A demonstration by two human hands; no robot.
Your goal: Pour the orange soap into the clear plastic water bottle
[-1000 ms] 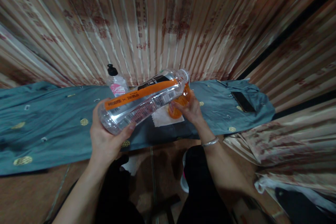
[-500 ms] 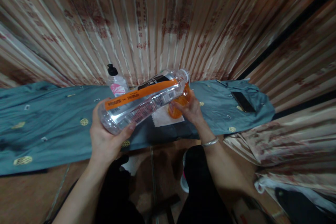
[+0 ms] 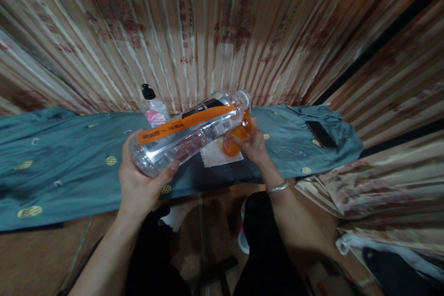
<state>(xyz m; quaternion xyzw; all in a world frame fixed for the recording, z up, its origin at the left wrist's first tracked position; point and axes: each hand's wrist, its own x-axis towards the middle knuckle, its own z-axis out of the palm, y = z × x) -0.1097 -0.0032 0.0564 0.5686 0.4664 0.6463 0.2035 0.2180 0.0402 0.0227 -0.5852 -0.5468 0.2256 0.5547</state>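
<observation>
hands [image 3: 140,187] hold tilted clear bottle [image 3: 187,132], orange bottle [image 3: 230,149]

"Where could a hand slip through?"
"Over the cloth [image 3: 284,148], between the right hand [image 3: 255,143] and the phone [image 3: 321,134]."
"And the black-capped bottle [image 3: 155,110]?"
"The big bottle [image 3: 187,134] slants across its front."
</observation>
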